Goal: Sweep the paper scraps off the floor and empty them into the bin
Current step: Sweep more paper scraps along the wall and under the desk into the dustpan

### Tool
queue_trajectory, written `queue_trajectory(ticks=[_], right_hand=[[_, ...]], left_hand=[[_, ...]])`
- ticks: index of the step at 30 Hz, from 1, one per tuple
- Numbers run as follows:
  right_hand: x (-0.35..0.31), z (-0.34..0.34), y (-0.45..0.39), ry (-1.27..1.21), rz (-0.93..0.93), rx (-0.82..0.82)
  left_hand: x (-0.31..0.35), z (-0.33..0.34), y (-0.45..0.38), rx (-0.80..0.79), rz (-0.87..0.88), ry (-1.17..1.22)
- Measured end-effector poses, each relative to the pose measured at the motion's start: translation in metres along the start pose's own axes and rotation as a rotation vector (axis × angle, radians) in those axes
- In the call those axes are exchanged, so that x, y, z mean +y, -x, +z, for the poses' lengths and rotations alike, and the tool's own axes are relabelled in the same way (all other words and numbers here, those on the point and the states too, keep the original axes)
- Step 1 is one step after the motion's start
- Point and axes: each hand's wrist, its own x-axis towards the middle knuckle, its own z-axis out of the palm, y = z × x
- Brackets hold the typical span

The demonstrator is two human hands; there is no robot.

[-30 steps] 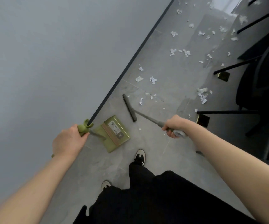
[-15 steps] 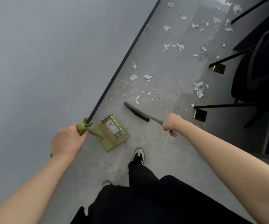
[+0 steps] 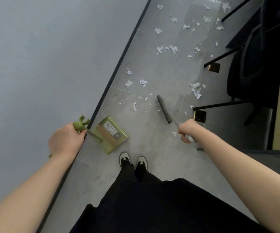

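White paper scraps (image 3: pixel 143 82) lie scattered over the grey tiled floor, from just ahead of my feet to the far end. My left hand (image 3: pixel 65 140) grips the green handle top of a long-handled green dustpan (image 3: pixel 111 134), which rests on the floor beside the wall. My right hand (image 3: pixel 187 130) grips the grey broom handle. The dark broom head (image 3: pixel 163 108) sits on the floor to the right of a small cluster of scraps (image 3: pixel 134 105). No bin is in view.
A grey wall with a dark skirting strip (image 3: pixel 119 59) runs along the left. Black chair and table legs (image 3: pixel 220 105) with brass feet (image 3: pixel 200 116) stand at the right, with scraps (image 3: pixel 196 89) between them. My shoes (image 3: pixel 133 160) stand behind the dustpan.
The broom head has swung from lying left of centre near the dustpan to the right of the scrap cluster and turned more upright. My feet have come together. The dustpan has stayed put.
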Motion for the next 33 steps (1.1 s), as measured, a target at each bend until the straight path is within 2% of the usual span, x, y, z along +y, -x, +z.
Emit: queue_trajectory(ticks=[3,7,9,12,21,27,33], right_hand=[[0.017,0.0,-0.006,-0.067,0.081,0.004],[0.019,0.011,-0.013,-0.191,0.332,-0.033],[0.015,0.022,-0.01,-0.244,0.38,-0.063],[0.004,0.039,-0.009,-0.281,0.333,-0.079],[-0.111,0.044,-0.038,-0.836,0.284,-0.289],[-0.166,0.039,-0.072,-0.947,0.273,-0.37],[-0.198,0.02,-0.09,-0.966,0.222,-0.277]], left_hand=[[0.006,-0.001,-0.006,0.021,-0.013,0.031],[0.01,0.0,-0.026,0.015,-0.011,0.027],[0.014,0.0,-0.038,0.007,-0.004,0.036],[0.019,-0.001,-0.059,-0.001,0.018,0.043],[0.028,-0.015,-0.127,-0.025,0.002,0.042],[0.035,-0.027,-0.165,-0.062,0.009,0.062],[0.048,-0.035,-0.195,-0.081,0.007,0.079]])
